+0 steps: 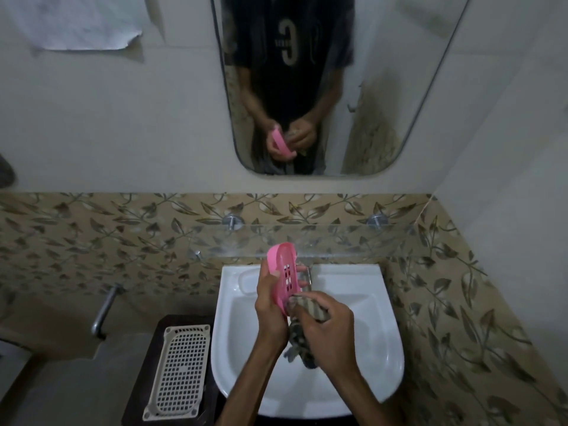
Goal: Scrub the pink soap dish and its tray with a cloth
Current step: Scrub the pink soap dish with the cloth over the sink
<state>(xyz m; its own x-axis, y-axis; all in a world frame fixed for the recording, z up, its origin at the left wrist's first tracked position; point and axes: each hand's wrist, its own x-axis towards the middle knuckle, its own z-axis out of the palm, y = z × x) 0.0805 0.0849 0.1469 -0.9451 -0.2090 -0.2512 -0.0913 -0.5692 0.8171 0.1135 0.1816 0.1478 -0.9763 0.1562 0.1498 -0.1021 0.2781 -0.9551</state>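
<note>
Gripping the pink soap dish (284, 276) along its lower left edge, the left hand (270, 312) is holding it tilted upright over the white sink (381, 348), centre of the frame, with the slotted inner face turned toward the camera. Fingers of the right hand (329, 330) are curling around one striped cloth (307, 312), bunched and pressing against the dish's lower end. Both forearms are entering from the bottom edge. One cream perforated tray (181, 370) is lying flat at lower left, well apart from the dish. One mirror (384, 87) is hanging above.
</note>
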